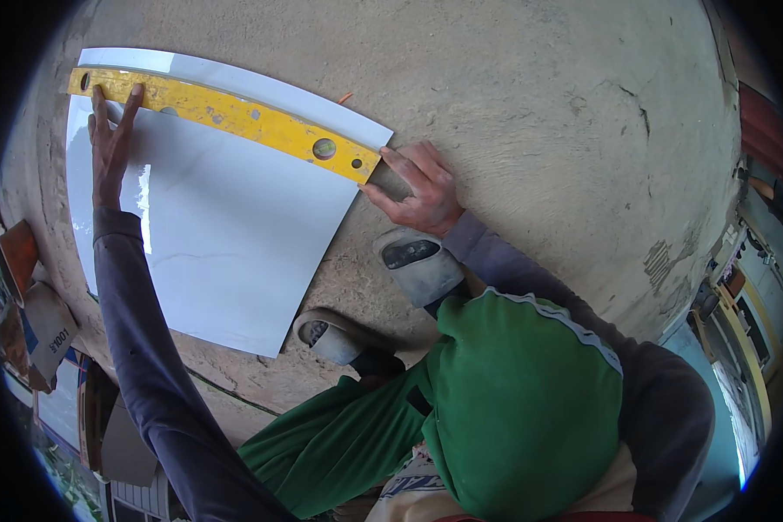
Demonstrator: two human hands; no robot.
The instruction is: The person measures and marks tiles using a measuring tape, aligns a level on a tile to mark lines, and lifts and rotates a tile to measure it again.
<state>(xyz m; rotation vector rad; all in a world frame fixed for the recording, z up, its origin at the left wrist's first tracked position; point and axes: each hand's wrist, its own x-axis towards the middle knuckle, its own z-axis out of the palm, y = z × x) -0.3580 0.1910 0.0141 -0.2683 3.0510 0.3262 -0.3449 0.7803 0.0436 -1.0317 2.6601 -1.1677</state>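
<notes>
Spirit level [226,115], yellow, is seen in the head view laid across the glossy white tile [226,244], near its far edge. At the tile's left side, the level is touched by the fingertips of the left hand [111,139], fingers spread. At the tile's right edge, the level's end is spanned by the right hand's [428,190] parted thumb and forefinger; whether it is gripped cannot be told. Grey slippers [437,271] are worn right of the tile.

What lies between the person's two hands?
The yellow spirit level, lying across the white panel, spans from the left hand to the right hand; the head view shows this.
</notes>
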